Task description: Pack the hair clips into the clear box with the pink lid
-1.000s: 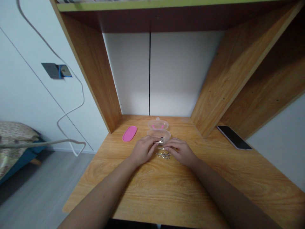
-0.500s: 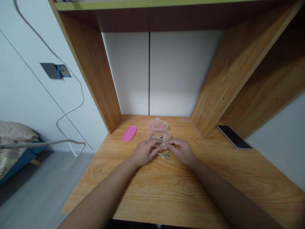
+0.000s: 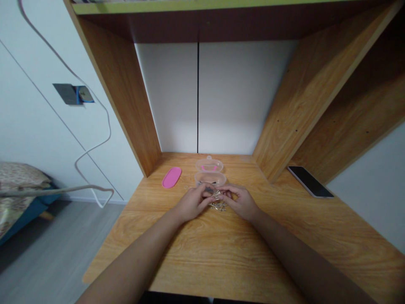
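Left hand (image 3: 193, 203) and right hand (image 3: 239, 202) meeting above a small heap of silver metal pieces (image 3: 219, 206) on a wooden desk (image 3: 164, 253). Fingers (image 3: 207, 195) of both hands curved narrowly together at the heap; whether they hold a piece cannot be determined. Just beyond, a clear plastic case (image 3: 209, 173), open in two halves. Left of the case, a pink oval plastic piece (image 3: 171, 177); well to the right, a smartphone (image 3: 310, 181), screen up.

The left hand (image 3: 193, 203) and right hand (image 3: 239, 203) curl inward, palms down, their fingertips (image 3: 211, 196) almost meeting, bare forearms (image 3: 136, 257) angling in.
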### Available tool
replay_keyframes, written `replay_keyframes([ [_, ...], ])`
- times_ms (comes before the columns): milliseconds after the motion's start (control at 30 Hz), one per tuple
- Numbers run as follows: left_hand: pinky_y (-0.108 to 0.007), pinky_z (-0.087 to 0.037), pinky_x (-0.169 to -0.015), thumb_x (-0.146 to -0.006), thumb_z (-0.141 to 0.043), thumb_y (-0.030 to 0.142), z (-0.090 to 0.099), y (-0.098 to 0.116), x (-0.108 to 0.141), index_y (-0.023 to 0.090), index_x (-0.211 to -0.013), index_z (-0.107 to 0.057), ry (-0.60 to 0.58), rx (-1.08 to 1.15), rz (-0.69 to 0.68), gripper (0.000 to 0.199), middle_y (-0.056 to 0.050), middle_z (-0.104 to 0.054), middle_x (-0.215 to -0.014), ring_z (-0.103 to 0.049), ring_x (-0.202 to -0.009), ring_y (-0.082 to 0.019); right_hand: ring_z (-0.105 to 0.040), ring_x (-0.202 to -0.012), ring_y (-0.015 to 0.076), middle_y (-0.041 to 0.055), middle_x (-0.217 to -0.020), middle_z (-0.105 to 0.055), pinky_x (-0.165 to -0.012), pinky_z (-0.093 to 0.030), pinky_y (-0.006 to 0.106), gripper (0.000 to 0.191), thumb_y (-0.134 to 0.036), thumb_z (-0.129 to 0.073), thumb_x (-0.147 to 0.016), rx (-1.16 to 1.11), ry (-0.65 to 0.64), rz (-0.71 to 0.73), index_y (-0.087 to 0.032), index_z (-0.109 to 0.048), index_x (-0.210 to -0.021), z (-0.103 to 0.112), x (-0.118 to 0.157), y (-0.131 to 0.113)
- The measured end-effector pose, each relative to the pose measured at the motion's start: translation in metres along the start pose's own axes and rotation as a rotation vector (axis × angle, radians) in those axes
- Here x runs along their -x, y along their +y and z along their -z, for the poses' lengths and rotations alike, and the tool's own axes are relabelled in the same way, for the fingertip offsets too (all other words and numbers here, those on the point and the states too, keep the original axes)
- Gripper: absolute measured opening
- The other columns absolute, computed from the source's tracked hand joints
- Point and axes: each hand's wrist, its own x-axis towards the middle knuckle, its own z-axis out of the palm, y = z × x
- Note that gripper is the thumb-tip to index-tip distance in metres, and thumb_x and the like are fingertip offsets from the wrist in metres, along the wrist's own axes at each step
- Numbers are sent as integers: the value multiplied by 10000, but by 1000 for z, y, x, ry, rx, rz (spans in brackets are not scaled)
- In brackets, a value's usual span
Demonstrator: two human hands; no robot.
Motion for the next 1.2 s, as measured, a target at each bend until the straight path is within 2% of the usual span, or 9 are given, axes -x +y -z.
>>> replay_keyframes([
  [167, -259, -512, -767, -980, -583, 404, -1, 1, -1, 200, -1100, -557, -25, 7, 35, 238, -47, -791, -940, -742, -832, -168, -633, -678, 165, 67, -883, -752, -639, -515, 284, 218, -374, -656, -932, 71, 8, 66, -207, -773, -1010, 1, -1, -3],
  [300, -246, -463, -678, -960, -596, 423, 3, 6, -3, 181, -883, -688, 14, -196, -7, 270, -30, -739, -774, -660, -692, -146, -624, -668, 169, 74, -882, -748, -621, -510, 291, 218, -365, -634, -949, 84, 41, 86, -210, -764, -1031, 3, -1, -5],
  [433, -272, -465, -741, -933, -630, 375, 8, 7, -4, 177, -807, -730, 85, -298, -117, 255, -57, -710, -797, -633, -778, -170, -627, -671, 175, 72, -878, -746, -629, -513, 304, 194, -344, -649, -944, 81, 88, 87, -214, -760, -1035, 5, -1, -6],
  [533, -284, -467, -766, -938, -623, 360, 8, 5, -3, 176, -798, -753, 94, -286, -133, 265, -69, -710, -797, -628, -798, -176, -634, -683, 177, 70, -886, -746, -639, -517, 306, 198, -340, -655, -941, 66, 103, 88, -214, -759, -1052, 6, -1, -4],
  [800, -258, -444, -687, -931, -620, 396, 5, 3, -4, 153, -714, -776, 150, -65, 46, 361, -67, -700, -725, -610, -704, -156, -707, -905, 220, 91, -1044, -754, -786, -559, 335, 307, -361, -557, -989, 3, 83, 33, -207, -686, -1221, 6, 0, -2],
  [933, -255, -429, -674, -915, -635, 412, 6, 4, -4, 136, -642, -748, 181, 34, 95, 404, -67, -693, -695, -599, -676, -150, -702, -922, 213, 80, -1006, -749, -834, -540, 339, 282, -340, -471, -1027, 45, 71, 44, -209, -687, -1152, 9, -1, -4],
  [1033, -243, -388, -606, -909, -633, 419, 6, 4, -3, 129, -617, -735, 159, 44, 109, 424, -54, -657, -643, -552, -611, -128, -686, -879, 204, 64, -945, -735, -817, -519, 328, 260, -330, -451, -1033, 101, 44, 49, -215, -673, -1107, 10, -2, -4],
  [1200, -234, -314, -539, -898, -641, 425, 3, 5, -1, 125, -676, -769, 82, -32, 30, 394, -26, -580, -571, -457, -550, -101, -630, -783, 195, 43, -830, -677, -725, -455, 299, 276, -346, -430, -1036, 228, -46, 39, -214, -637, -911, 12, -3, -5],
])
